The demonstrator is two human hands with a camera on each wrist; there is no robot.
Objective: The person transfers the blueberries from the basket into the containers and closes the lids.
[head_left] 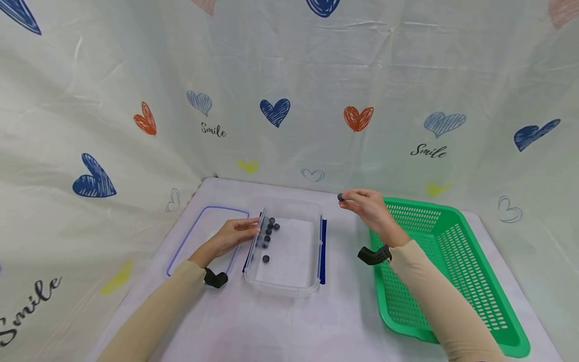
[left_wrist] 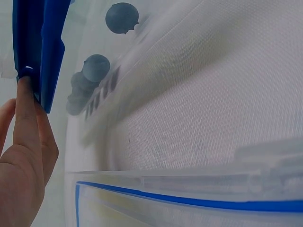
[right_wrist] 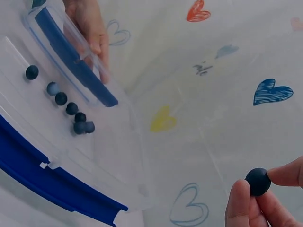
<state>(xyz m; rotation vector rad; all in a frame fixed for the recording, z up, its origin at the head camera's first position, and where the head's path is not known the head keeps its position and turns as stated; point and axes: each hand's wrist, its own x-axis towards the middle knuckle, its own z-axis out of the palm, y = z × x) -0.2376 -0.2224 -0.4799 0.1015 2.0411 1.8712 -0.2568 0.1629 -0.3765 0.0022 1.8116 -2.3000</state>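
A clear plastic box point(head_left: 289, 289) with blue side latches stands mid-table. Several blueberries point(head_left: 266, 259) lie in it, mostly in a line along its left wall. With fairly straight fingers, my left hand point(head_left: 230, 235) touches that left side from outside; in the left wrist view its fingertips meet the blue latch point(left_wrist: 40, 52). My right hand point(head_left: 370, 211) is raised beyond the box's right side, near the back left corner of the green basket point(head_left: 382, 296). Between thumb and fingertips it pinches one blueberry point(right_wrist: 258, 181), clear of the table.
Left of the box, a clear lid point(head_left: 199, 221) with a blue seal lies flat, partly behind my left hand. The green basket, with slotted sides, takes up the right of the table under my right forearm. A heart-printed sheet point(head_left: 316, 75) hangs behind.
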